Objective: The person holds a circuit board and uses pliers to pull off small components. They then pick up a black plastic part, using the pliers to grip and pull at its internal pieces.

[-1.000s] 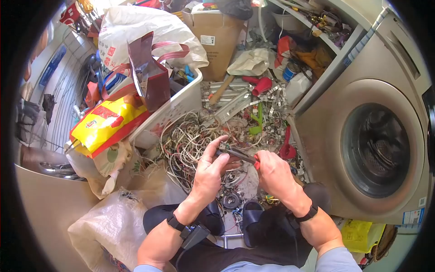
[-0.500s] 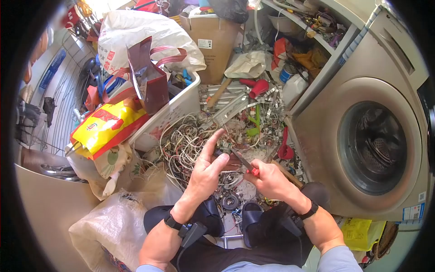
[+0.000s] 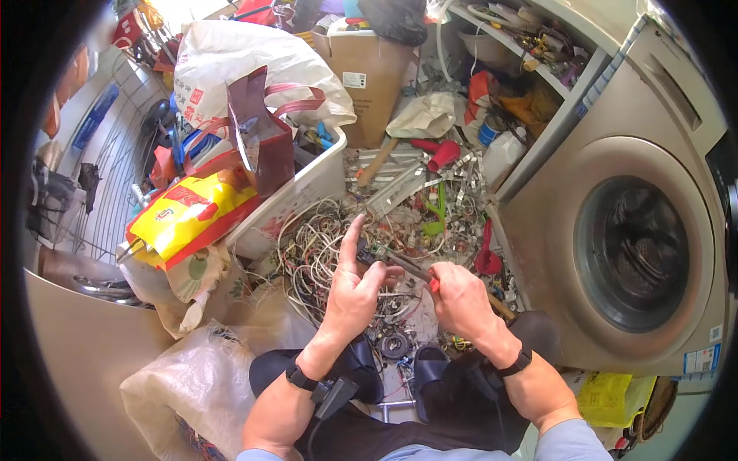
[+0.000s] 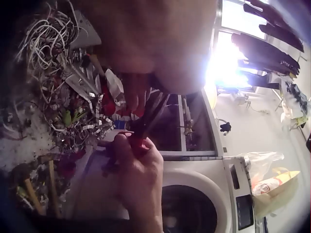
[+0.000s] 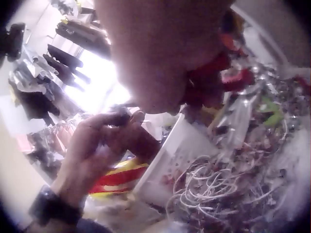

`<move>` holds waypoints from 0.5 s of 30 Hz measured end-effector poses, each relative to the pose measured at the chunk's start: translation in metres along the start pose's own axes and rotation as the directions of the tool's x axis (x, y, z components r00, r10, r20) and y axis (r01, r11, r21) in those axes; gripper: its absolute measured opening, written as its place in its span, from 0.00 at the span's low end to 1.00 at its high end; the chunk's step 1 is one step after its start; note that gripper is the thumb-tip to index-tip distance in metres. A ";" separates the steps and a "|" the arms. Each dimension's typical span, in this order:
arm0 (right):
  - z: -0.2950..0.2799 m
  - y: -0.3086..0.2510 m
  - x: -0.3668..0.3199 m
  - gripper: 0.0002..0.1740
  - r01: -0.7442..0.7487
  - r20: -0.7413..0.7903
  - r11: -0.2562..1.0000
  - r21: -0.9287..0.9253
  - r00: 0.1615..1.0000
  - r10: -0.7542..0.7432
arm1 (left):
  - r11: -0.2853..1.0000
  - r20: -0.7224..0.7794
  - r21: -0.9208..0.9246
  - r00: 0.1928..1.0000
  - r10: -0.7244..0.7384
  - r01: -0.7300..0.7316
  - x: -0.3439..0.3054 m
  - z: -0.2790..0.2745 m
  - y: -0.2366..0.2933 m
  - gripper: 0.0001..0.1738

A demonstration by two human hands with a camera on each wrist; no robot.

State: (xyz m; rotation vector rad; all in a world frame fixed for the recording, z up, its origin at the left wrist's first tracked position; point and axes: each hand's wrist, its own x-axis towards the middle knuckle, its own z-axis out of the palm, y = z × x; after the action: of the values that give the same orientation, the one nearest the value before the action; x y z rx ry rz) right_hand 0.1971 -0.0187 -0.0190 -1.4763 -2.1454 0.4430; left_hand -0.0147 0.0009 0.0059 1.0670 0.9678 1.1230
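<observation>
The left hand (image 3: 352, 298) pinches a small dark part (image 3: 370, 252) between its thumb and other fingers, with the index finger pointing up and away. Its exact kind cannot be told. In the right hand (image 3: 463, 298) is a red-handled tool (image 3: 411, 266) with a long dark metal front, resembling pliers. Its far end reaches the small part at the left hand. The left wrist view shows the red handle (image 4: 140, 144) inside the curled right fist, while the left hand (image 4: 146, 43) blurs across the top. Both hands are raised over the littered floor.
Below lies a tangle of white wires (image 3: 315, 246) among metal scraps. A white basket (image 3: 307, 175) heaped with bags stands left, a washing machine (image 3: 530, 207) right. Nearby are a red hair dryer (image 3: 443, 156), a green plastic piece (image 3: 435, 211) and a woven sack (image 3: 188, 376).
The tool's tip dipped and angled away from the left hand, then came back to the small part. The left hand shifted slightly, still pinching it. The head view moved a little.
</observation>
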 end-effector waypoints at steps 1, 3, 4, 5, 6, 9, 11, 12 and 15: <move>0.001 0.002 0.001 0.09 0.001 -0.059 1.000 -0.016 0.998 -0.002 | 1.000 0.001 0.001 1.000 -0.002 0.002 0.000 0.000 -0.001 0.43; -0.001 0.002 0.003 0.10 0.003 -0.118 0.999 -0.033 0.993 -0.007 | 0.998 -0.033 -0.053 0.999 0.037 -0.039 0.002 0.002 -0.001 0.43; -0.005 0.000 0.005 0.10 0.018 -0.141 0.996 -0.083 0.990 -0.030 | 0.998 -0.032 -0.053 0.999 0.037 -0.039 0.003 0.002 -0.002 0.43; -0.007 -0.001 0.006 0.11 0.031 -0.162 0.991 -0.132 0.985 -0.052 | 0.999 -0.023 -0.035 0.999 0.039 -0.039 0.003 0.002 -0.003 0.43; -0.007 0.000 0.007 0.11 0.028 -0.162 0.991 -0.131 0.985 -0.049 | 0.999 -0.013 -0.016 0.999 0.039 -0.039 0.003 0.002 -0.003 0.43; -0.008 0.001 0.007 0.11 0.029 -0.153 0.962 -0.271 0.985 -0.073 | 0.995 -0.002 0.095 1.000 0.024 -0.024 0.003 0.004 -0.003 0.42; -0.012 -0.001 0.009 0.10 0.047 -0.162 0.929 -0.366 0.980 -0.113 | 0.991 0.006 0.125 0.999 -0.039 0.038 0.002 0.002 -0.003 0.41; -0.011 -0.001 0.008 0.10 0.047 -0.162 0.930 -0.365 0.980 -0.113 | 0.983 0.009 0.157 0.995 -0.099 0.096 0.002 0.001 -0.002 0.41; -0.010 0.002 0.006 0.09 0.056 -0.163 0.938 -0.342 0.980 -0.118 | 0.990 0.037 0.096 0.993 -0.110 0.106 0.004 -0.001 -0.005 0.40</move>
State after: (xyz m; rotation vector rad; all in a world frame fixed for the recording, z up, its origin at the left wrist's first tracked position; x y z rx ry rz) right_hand 0.2026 -0.0122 -0.0105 -1.5216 -2.2036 -0.0967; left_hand -0.0142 0.0049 0.0007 1.0969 1.0404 0.9709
